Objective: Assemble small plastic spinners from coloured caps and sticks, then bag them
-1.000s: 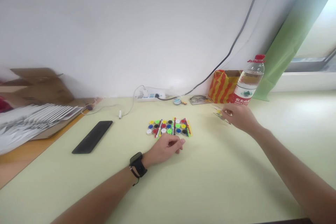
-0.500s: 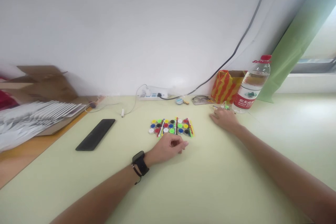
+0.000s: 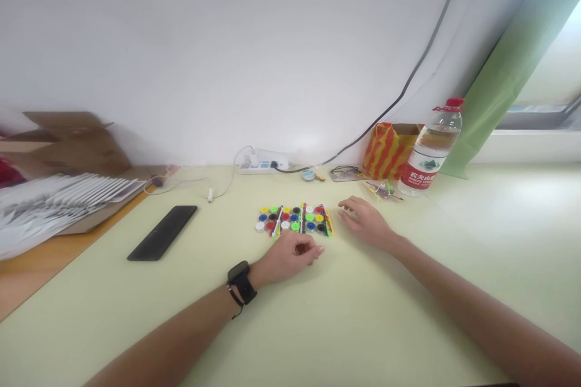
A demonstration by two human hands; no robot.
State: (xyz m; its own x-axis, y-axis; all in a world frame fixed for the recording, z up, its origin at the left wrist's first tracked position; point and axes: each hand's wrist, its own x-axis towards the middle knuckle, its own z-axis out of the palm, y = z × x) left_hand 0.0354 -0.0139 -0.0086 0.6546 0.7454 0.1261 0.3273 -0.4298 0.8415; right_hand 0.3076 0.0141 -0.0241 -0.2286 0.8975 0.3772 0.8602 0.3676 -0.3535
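Rows of small round pieces (image 3: 285,217) in white, blue, yellow, red, green and black lie on the table, with thin coloured sticks between the groups. My left hand (image 3: 293,256) rests just in front of them, fingers curled in and thumb pointing right; whatever its fingers may hold is hidden. To the right of the pieces is my right hand (image 3: 363,222), its fingers apart and nothing between them. Beyond it, a small pile of coloured sticks (image 3: 384,189) lies near the bottle.
A water bottle (image 3: 429,154) and a striped bag (image 3: 388,150) stand at the back right. A power strip (image 3: 263,164) lies along the wall. On the left are a black flat case (image 3: 163,233), white packets (image 3: 68,199) and a cardboard box (image 3: 86,145).
My right hand has moved left and nearer, from the stick pile to beside the round pieces, and the pile now shows. My left hand has barely moved.
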